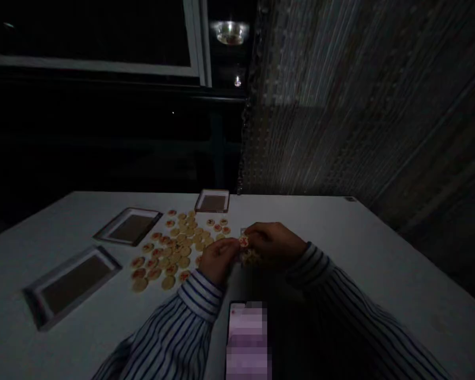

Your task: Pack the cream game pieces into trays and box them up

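Note:
A round xiangqi piece [243, 241] with a red character shows between my two hands. At its left edge, the fingertips of my left hand [218, 258] are closed in a pinch on it. The curled fingers of my right hand [276, 241] meet the piece from the other side. More pale pieces [250, 257] lie just below, partly hidden by the right hand and deep shadow; what they rest in is hard to make out. Left of my hands spreads a loose heap of xiangqi pieces [175, 258], some with red or black characters, others plain side up.
Three shallow boxes stand on the white table [380, 274]: one near left [73, 282], one behind it [130, 226], one at the back [214, 201]. A lit phone [247, 340] lies close to me. Strung curtains [320, 105] hang behind the table.

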A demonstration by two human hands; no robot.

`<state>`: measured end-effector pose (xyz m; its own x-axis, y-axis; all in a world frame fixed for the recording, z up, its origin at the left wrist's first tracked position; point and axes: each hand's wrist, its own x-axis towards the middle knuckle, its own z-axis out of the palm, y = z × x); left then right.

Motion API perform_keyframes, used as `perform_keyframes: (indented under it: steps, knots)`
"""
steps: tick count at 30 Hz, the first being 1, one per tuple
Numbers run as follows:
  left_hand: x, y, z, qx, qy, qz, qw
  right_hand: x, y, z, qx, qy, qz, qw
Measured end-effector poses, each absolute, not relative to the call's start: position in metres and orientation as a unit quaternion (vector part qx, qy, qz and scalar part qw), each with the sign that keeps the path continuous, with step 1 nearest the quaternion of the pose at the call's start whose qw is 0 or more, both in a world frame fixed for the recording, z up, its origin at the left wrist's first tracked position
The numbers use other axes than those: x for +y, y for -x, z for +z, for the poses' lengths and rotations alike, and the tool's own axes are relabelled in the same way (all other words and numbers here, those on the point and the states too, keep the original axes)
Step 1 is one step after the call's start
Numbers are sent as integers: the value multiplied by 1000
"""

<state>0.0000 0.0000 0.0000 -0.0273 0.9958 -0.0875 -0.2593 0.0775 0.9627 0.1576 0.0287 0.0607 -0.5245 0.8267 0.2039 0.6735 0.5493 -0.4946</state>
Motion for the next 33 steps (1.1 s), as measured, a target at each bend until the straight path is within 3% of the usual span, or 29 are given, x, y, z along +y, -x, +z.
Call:
perform_keyframes:
  steps: [33]
  knots:
    - [0,0,3,490,-468,535,505,28,-160,57,-877,405,188,181]
